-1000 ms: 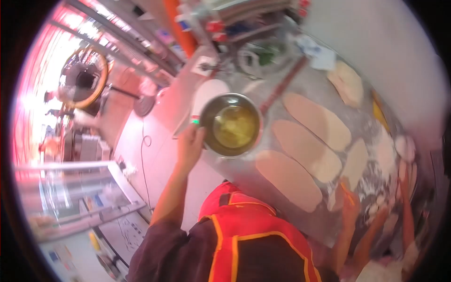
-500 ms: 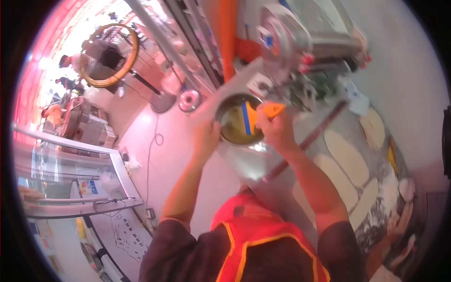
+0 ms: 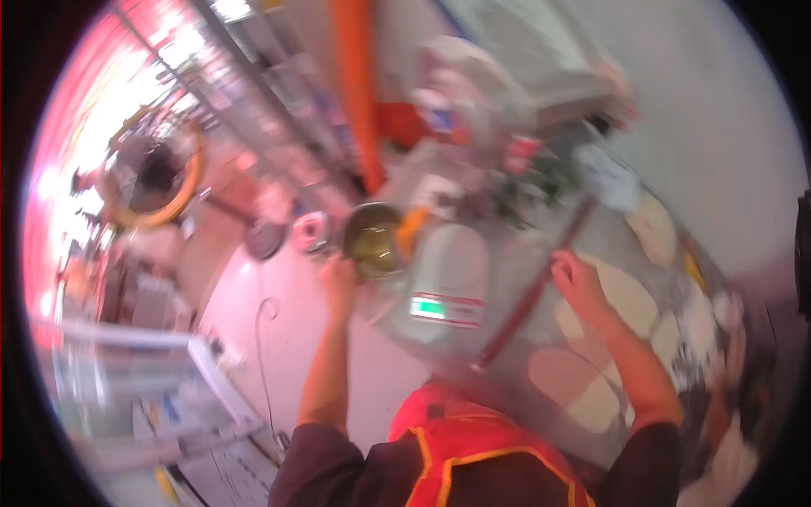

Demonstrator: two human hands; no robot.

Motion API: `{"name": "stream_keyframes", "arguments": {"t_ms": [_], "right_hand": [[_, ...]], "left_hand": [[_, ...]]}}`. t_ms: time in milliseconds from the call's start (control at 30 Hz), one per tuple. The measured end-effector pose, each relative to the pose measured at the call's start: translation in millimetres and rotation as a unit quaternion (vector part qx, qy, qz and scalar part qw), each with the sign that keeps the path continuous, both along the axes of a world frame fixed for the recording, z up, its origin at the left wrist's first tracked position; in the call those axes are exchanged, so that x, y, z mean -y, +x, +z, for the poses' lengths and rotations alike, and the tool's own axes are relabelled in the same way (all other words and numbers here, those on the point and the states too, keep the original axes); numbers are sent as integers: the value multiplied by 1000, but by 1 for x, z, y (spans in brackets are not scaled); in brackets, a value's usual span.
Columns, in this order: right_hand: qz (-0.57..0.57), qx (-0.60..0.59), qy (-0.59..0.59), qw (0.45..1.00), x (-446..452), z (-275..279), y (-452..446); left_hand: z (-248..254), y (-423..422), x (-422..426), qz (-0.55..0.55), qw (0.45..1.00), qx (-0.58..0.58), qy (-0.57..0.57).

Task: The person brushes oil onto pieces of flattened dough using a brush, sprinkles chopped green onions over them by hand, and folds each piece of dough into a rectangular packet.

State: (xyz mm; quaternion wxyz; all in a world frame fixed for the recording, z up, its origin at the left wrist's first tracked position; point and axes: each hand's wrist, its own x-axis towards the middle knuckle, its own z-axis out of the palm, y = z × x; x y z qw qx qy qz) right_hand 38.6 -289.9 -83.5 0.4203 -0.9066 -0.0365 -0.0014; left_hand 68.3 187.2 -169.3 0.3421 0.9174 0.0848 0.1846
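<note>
My left hand grips the near left rim of a round metal bowl with yellowish liquid in it. A brush with an orange handle leans at the bowl's right side, out of my hands. To the right of the bowl lies a white digital scale with a lit green display. My right hand, its fingers bent and blurred, is over the table beside a long reddish-brown rod. Whether it touches the rod I cannot tell. Flat pale dough pieces lie under and around my right forearm.
A metal machine stands at the table's back. Another person's hand is at the right edge, near floury dough. On the left are a standing fan and a glass-topped case. An orange post rises behind the bowl.
My right hand has let go of the brush and moved right toward the rod and dough. The bowl, still in my left hand, has shifted left; the scale now shows. The view has shifted too.
</note>
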Motion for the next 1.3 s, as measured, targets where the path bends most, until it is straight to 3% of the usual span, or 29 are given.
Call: {"name": "stream_keyframes", "arguments": {"t_ms": [33, 67, 100, 167, 233, 267, 300, 333, 367, 400, 467, 533, 600, 700, 800, 900, 1000, 1167, 1267, 1300], "right_hand": [[-20, 2, -53, 998, 34, 3, -4], [-61, 26, -93, 993, 71, -4, -3], [-92, 49, -134, 985, 110, -16, -2], [-135, 97, -204, 965, 181, -41, 15], [-201, 44, -213, 955, 211, -50, 48], [-206, 96, -168, 959, 219, -56, 56], [-209, 152, -122, 958, 220, -64, 73], [-215, 116, -93, 965, 218, -71, 92], [-219, 81, -63, 970, 215, -79, 111], [-202, 140, -75, 966, 210, -87, 130], [-188, 209, -96, 955, 204, -100, 165], [-196, 227, -115, 947, 201, -108, 199], [-217, 158, -127, 955, 194, -105, 219], [-251, 109, -154, 949, 188, -117, 241], [-284, 110, -143, 942, 193, -140, 260], [-284, 99, -122, 946, 195, -135, 263], [-304, 121, -127, 936, 196, -141, 270], [-381, 88, -62, 918, 198, -126, 266], [-344, -28, 74, 935, 204, -91, 240], [-372, -46, 214, 902, 205, -88, 234]], "left_hand": [[-11, 3, -10, -19, 993, -59, -98], [-42, 3, -13, 77, 933, -40, -350], [-29, -3, -14, 56, 934, -101, -337], [-25, -12, -8, 22, 931, -75, -357], [-7, -35, 26, 97, 929, -69, -351], [32, -62, 67, 162, 940, -70, -291], [49, -79, 93, 133, 972, -107, -159], [56, -95, 114, 102, 985, -139, -25], [32, -113, 126, 79, 988, -130, -19], [9, -129, 138, 57, 991, -121, -14], [13, -146, 188, -1, 982, -186, -44], [31, -141, 246, -116, 977, -138, -113], [-2, -128, 268, -187, 975, -115, 37], [11, -85, 318, -292, 952, -72, 61], [12, -64, 344, -287, 934, -181, 115], [6, -60, 349, -293, 929, -195, 112], [-21, -65, 334, -276, 937, -211, 25], [-9, -64, 303, -248, 935, -230, 108], [-2, -67, 305, -250, 943, -176, 134], [2, -65, 308, -252, 945, -154, 141]]}}
